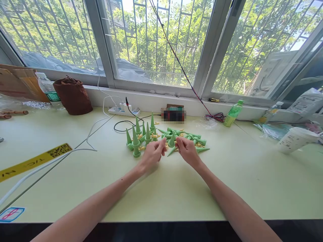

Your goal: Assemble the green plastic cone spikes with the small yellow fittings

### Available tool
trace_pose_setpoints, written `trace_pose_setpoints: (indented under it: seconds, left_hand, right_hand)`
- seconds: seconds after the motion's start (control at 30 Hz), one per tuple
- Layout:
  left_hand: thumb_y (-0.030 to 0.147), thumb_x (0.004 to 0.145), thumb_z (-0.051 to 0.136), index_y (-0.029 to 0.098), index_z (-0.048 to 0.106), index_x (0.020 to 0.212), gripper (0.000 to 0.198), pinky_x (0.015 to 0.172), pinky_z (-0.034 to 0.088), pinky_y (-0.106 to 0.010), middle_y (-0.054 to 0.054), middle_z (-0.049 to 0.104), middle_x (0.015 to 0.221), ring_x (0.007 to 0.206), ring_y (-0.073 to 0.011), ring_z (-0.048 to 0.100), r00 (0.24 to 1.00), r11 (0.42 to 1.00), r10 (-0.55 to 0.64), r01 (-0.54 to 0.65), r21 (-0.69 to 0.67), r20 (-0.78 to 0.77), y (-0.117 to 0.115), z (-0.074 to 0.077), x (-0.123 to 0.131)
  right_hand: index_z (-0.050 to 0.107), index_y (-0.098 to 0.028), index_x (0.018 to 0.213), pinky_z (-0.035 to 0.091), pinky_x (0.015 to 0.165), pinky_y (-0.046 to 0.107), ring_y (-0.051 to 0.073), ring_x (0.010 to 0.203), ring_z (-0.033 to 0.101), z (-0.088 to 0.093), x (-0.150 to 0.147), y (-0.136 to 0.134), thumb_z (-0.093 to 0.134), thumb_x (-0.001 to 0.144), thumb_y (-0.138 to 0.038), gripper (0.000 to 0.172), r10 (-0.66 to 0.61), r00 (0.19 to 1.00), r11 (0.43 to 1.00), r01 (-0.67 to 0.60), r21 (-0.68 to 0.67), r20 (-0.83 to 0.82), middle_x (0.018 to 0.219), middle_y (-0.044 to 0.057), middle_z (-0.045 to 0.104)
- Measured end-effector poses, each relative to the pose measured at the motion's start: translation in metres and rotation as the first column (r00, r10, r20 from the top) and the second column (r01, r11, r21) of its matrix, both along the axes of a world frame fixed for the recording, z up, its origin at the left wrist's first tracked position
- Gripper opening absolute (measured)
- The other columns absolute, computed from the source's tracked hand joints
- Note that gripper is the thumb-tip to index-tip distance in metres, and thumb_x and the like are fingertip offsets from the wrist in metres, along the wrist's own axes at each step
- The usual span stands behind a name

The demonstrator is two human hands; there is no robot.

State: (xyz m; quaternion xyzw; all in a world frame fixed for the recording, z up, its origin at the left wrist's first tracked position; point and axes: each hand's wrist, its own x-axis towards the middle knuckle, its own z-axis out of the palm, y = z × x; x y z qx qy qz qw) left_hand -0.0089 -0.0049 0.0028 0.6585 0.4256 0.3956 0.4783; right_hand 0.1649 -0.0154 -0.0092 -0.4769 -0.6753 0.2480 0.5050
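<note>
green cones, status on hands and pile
Left hand and right hand flank an upright cone, grip unclear. Standing cones to the left, loose pile behind. Black cable beyond.

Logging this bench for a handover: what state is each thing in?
left cones, standing upright.
right cones, lying on their sides.
left hand, fingers curled by the cones, grip unclear.
right hand, fingertips on the right cones.
green bottle, capped, standing.
clear bottle, standing.
brown bag, gathered shut.
power strip, plugs inserted.
white cup, on its side.
</note>
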Motion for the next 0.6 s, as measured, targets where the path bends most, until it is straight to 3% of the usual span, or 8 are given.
trace_pose_setpoints:
  seconds: [0.13,0.23,0.4,0.5,0.6]
  left_hand:
    - [0.073,0.08,0.044,0.012,0.06,0.06,0.067,0.032,0.024,-0.022,-0.004,0.056,0.052,0.034,-0.0073,0.04,0.988,0.931,-0.129,0.149,-0.332,0.084,0.002,0.002,0.0]
    - [0.068,0.075,0.057,0.01,0.062,0.066,0.059,0.034,0.025,-0.021,-0.004,0.059,0.06,0.036,-0.0055,0.041,0.973,0.897,-0.141,0.203,-0.394,0.18,0.003,0.001,-0.001]
    - [0.058,0.077,0.063,0.013,0.058,0.068,0.046,0.037,0.026,-0.02,0.0,0.055,0.057,0.037,-0.0035,0.037,0.94,0.897,-0.184,0.28,-0.342,0.286,0.003,-0.002,-0.003]
    - [0.05,0.075,0.07,0.016,0.055,0.071,0.037,0.039,0.027,-0.019,0.006,0.046,0.048,0.038,-0.0043,0.036,0.956,0.96,-0.168,0.215,-0.182,0.242,0.002,-0.002,-0.004]
    - [0.044,0.07,0.076,0.017,0.057,0.084,0.035,0.038,0.03,-0.02,0.005,0.055,0.062,0.039,-0.0042,0.041,0.978,0.992,-0.116,0.122,-0.023,0.176,0.0,0.0,-0.003]
  right_hand:
    - [0.042,-0.02,0.066,0.029,0.048,0.024,0.01,0.049,0.033,0.004,0.0,-0.005,0.038,0.096,-0.052,0.043,0.108,0.986,0.993,-0.112,0.025,0.126,0.054,-0.004,0.038]
    - [0.041,-0.02,0.065,0.027,0.048,0.024,0.01,0.049,0.03,0.005,0.0,-0.006,0.038,0.096,-0.048,0.042,0.13,0.98,0.991,-0.135,0.021,0.151,0.052,-0.005,0.033]
    - [0.043,-0.02,0.065,0.029,0.048,0.023,0.01,0.049,0.034,0.002,0.001,-0.004,0.039,0.095,-0.05,0.043,0.11,0.988,0.994,-0.111,0.004,0.112,0.053,-0.004,0.038]
    - [0.045,-0.019,0.063,0.028,0.046,0.024,0.01,0.047,0.035,-0.003,-0.001,-0.001,0.039,0.094,-0.056,0.048,0.101,0.994,0.994,-0.099,-0.039,0.05,0.052,-0.003,0.039]
    - [0.045,-0.019,0.058,0.027,0.045,0.024,0.009,0.044,0.035,-0.007,-0.002,0.001,0.038,0.093,-0.061,0.054,0.098,0.995,0.991,-0.098,-0.092,-0.007,0.048,-0.003,0.038]
